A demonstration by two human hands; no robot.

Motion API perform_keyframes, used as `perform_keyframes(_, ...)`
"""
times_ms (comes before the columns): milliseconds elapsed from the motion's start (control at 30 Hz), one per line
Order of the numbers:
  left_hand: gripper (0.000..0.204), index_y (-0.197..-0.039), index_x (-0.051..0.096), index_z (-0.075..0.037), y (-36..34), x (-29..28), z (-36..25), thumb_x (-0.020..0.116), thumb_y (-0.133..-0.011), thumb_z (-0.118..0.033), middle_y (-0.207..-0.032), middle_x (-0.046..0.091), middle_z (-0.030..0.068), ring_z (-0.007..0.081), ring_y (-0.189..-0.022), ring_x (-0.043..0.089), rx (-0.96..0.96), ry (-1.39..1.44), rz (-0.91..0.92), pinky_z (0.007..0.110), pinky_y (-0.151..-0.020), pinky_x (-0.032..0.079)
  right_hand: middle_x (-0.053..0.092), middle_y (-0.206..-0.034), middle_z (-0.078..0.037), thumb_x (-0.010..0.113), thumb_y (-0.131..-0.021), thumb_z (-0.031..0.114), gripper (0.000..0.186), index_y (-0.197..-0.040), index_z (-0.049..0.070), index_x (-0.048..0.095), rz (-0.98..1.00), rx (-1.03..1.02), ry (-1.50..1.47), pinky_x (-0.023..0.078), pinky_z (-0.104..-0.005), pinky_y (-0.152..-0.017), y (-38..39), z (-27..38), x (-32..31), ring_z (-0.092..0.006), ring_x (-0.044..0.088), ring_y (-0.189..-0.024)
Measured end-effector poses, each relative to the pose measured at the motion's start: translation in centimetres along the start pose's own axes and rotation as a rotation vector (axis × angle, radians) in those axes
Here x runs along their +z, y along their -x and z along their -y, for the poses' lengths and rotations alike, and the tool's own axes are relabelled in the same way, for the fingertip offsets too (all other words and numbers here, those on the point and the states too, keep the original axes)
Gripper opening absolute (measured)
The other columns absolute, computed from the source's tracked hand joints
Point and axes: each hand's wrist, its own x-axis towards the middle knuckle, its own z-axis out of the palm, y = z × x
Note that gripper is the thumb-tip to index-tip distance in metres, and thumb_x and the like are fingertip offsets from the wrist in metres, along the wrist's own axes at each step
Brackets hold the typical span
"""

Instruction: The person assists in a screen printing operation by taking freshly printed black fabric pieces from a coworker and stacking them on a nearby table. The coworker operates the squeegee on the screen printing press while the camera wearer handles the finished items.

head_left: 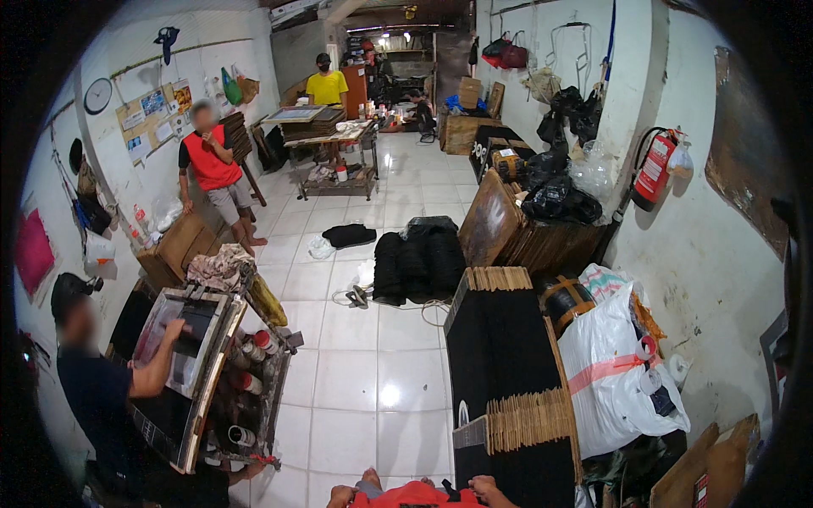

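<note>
My left hand (pixel 342 496) is at the lower edge, beside the red cloth (pixel 406 494) at my front. Its fingers look curled, and whatever they hold, if anything, is hidden. On the other side of the cloth, my right hand (pixel 486 488) is closed too; its contents cannot be made out. A small black strap-like piece (pixel 452 491) lies between that hand and the cloth. Just beyond my right hand is a long row of boards with black cloth (pixel 487 356), their wooden ends (pixel 527 416) lined up in a ridge.
At left a person works over a framed screen (pixel 188 343) on a rack holding several pots (pixel 252 351). Rolled black bundles (pixel 417 261) lie on the tiled floor (pixel 343 381). A white sack (pixel 610 381) leans at right. Two people stand farther back near a table (pixel 339 135).
</note>
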Motion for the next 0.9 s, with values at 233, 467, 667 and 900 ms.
perform_keyframes(233, 0.044, -0.068, 0.066, -0.004, 0.1, 0.5, 1.0, 0.059, -0.08, -0.046, -0.061, 0.062, 0.0089, 0.021, -0.055, 0.059, 0.075, -0.225, -0.019, 0.034, -0.055, 0.045, 0.054, -0.059, -0.001, 0.062, -0.076, 0.007, 0.012, -0.064, 0.005, 0.061, 0.01, 0.014, 0.118, 0.032, -0.0315, -0.039, 4.4, 3.1, -0.6, -0.012, 0.044, -0.046)
perform_keyframes(467, 0.033, -0.066, 0.063, -0.001, 1.8, 0.9, 1.9, 0.07, -0.075, -0.031, -0.06, 0.06, 0.0069, 0.0192, -0.051, 0.053, 0.18, 0.021, -0.077, 0.035, -0.048, 0.041, 0.057, -0.065, -0.004, 0.06, -0.079, 0.005, 0.006, -0.083, 0.002, 0.064, 0.079, 0.019, 0.144, 0.04, -0.0292, -0.046, 4.3, 3.3, -0.5, -0.0124, 0.049, -0.052)
perform_keyframes(667, 0.034, -0.063, 0.062, -0.001, 2.4, 1.1, 1.6, 0.071, -0.073, -0.032, -0.058, 0.058, 0.0077, 0.0203, -0.049, 0.052, -0.019, 0.211, -0.088, 0.037, -0.046, 0.042, 0.061, -0.078, -0.008, 0.057, -0.082, 0.002, 0.021, -0.103, 0.002, 0.06, 0.066, 0.008, -0.082, 0.045, -0.029, -0.052, 1.3, 1.0, -0.2, -0.0162, 0.056, -0.062)
perform_keyframes(900, 0.028, -0.065, 0.062, 0.001, 4.9, 0.1, -0.2, 0.071, -0.072, -0.024, -0.059, 0.058, 0.0074, 0.0188, -0.051, 0.052, 0.059, 0.241, -0.088, 0.034, -0.049, 0.043, 0.063, -0.083, -0.005, 0.061, -0.08, 0.006, 0.026, -0.106, 0.005, 0.061, 0.039, 0.004, 0.034, 0.045, -0.0265, -0.047, 1.1, 0.5, -0.3, -0.0143, 0.059, -0.063)
